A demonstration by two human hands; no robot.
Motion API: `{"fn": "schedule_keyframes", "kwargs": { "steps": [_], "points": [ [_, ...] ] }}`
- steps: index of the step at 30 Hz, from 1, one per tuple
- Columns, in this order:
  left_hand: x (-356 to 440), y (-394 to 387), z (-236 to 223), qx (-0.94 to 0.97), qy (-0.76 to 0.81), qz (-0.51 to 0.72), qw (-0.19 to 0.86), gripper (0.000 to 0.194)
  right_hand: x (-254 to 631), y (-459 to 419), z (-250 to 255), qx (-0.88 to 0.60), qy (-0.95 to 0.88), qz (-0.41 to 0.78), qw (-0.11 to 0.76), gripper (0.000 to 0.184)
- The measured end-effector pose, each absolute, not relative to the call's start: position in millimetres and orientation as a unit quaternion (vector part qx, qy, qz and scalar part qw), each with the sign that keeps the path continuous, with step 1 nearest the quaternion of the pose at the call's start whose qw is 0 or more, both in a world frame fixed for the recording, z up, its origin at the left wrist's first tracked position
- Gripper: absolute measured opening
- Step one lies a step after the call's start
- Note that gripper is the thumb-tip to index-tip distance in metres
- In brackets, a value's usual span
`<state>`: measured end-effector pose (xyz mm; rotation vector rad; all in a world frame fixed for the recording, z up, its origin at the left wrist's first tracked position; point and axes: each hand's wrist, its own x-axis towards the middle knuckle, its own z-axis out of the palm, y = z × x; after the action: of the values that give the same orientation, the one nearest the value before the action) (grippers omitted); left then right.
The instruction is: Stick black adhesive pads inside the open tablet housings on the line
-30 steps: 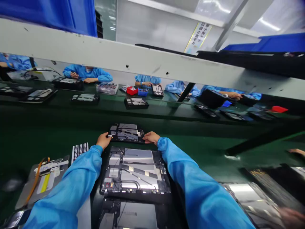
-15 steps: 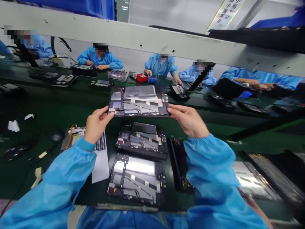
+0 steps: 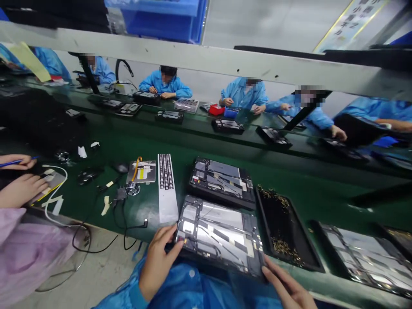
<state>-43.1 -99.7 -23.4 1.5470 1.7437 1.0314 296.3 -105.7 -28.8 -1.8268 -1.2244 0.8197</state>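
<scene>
An open tablet chassis (image 3: 222, 234) with bare boards and cables lies low at the near edge of the green bench, over my lap. My left hand (image 3: 158, 262) grips its left edge, thumb on top. My right hand (image 3: 286, 289) holds its lower right corner with fingers along the edge. A second tablet chassis (image 3: 222, 180) lies on the bench just beyond it.
A black tray (image 3: 285, 227) with small gold screws sits to the right, with more chassis (image 3: 363, 257) beyond. A white strip of labels (image 3: 166, 184), cables and small parts lie to the left. A neighbour's hands (image 3: 19, 184) work at far left. Several people sit across the conveyor (image 3: 199, 128).
I have brought the chassis from held high over the bench down to the near edge at my lap. The view has swung left and down.
</scene>
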Motion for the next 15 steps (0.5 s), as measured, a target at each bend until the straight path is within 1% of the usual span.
{"fn": "schedule_keyframes", "kwargs": {
  "steps": [2,4,5,7,8,10,12,15],
  "points": [
    [-45.4,-87.8,-33.6,0.606,0.639,0.38,0.283,0.039,300.3,-93.3,-38.6,-0.714,-0.517,0.316,0.35,0.049],
    [-55.8,-74.8,-36.0,0.657,0.605,0.366,0.262,0.034,300.4,-79.8,-34.8,-0.707,-0.567,0.264,0.331,0.052],
    [-64.1,-67.1,-34.8,0.683,0.589,0.356,0.245,0.03,296.2,-72.4,-27.0,-0.697,-0.595,0.23,0.328,0.05],
    [-84.7,-46.4,-30.4,0.722,0.578,0.326,0.195,0.029,274.2,-54.7,-1.7,-0.653,-0.658,0.18,0.33,0.037],
    [-95.7,-32.9,-28.4,0.733,0.584,0.306,0.165,0.031,255.7,-43.9,13.4,-0.617,-0.694,0.171,0.331,0.028],
    [-115.2,-2.1,-28.3,0.739,0.597,0.281,0.136,0.034,206.9,-18.7,40.0,-0.512,-0.772,0.197,0.321,0.013],
    [-128.7,26.5,-34.8,0.748,0.594,0.264,0.137,0.043,152.4,8.5,53.1,-0.415,-0.84,0.225,0.267,0.009],
    [-138.2,45.9,-52.1,0.762,0.584,0.233,0.151,0.061,85.6,45.5,42.8,-0.352,-0.899,0.198,0.169,0.01]
  ]
}}
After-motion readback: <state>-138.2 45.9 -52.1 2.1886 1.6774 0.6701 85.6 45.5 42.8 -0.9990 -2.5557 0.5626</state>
